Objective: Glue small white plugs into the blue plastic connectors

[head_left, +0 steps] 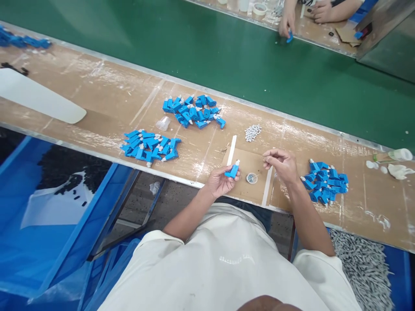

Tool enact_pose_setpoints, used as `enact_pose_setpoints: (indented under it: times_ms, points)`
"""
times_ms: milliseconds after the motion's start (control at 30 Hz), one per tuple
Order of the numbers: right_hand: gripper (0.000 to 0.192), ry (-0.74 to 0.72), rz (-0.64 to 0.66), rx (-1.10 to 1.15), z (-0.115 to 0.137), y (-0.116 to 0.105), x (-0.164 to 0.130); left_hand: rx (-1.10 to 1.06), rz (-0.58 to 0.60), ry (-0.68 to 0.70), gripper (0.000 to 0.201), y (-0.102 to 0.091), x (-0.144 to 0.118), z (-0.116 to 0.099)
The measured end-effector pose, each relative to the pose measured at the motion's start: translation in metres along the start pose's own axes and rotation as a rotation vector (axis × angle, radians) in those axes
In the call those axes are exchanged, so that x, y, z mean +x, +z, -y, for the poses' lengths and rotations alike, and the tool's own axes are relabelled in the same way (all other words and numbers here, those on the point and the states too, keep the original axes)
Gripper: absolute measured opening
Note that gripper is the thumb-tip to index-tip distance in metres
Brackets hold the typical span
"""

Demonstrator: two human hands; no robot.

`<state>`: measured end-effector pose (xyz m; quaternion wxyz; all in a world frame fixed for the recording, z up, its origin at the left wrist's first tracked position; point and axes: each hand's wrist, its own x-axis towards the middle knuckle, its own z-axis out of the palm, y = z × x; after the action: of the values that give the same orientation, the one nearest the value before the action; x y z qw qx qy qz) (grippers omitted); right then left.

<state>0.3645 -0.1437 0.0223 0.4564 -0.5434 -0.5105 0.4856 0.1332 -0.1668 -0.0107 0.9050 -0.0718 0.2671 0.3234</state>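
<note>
My left hand (223, 180) is closed around a blue plastic part (232, 171) with a small white tip pointing up and away from me. To its right my right hand (280, 164) is raised over the bench with thumb and forefinger pinched together; whatever is between them is too small to make out. Between the two hands a small round clear dish (251, 178) with dark contents sits on a cardboard sheet (249, 159). Beyond the dish lies a little heap of small grey pieces (253, 132).
Piles of blue parts lie at left (151, 146), farther back (194, 111) and right (325, 181). A clear cup (163, 124) lies between the left piles. A green conveyor belt (181, 52) runs behind the bench; across it, a co-worker's hand (287, 22) holds a blue piece.
</note>
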Motion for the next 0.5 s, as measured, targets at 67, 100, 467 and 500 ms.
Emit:
enact_pose_setpoints:
  times_ms: [67,100,467,500]
  points:
    - [0.034,0.015,-0.006,0.074,0.0,0.0,-0.015,-0.006,0.003,0.027,0.017,0.002,0.0,0.001]
    - [0.037,0.017,-0.019,0.1,0.0,0.0,-0.021,-0.008,0.004,0.042,0.017,0.003,0.0,0.001]
    - [0.04,-0.172,-0.238,0.15,-0.005,0.018,-0.059,0.056,0.045,0.077,0.013,0.01,-0.012,0.009]
    - [0.039,-0.167,-0.233,0.155,-0.004,0.02,-0.06,0.071,0.061,0.076,0.014,0.011,-0.013,0.01]
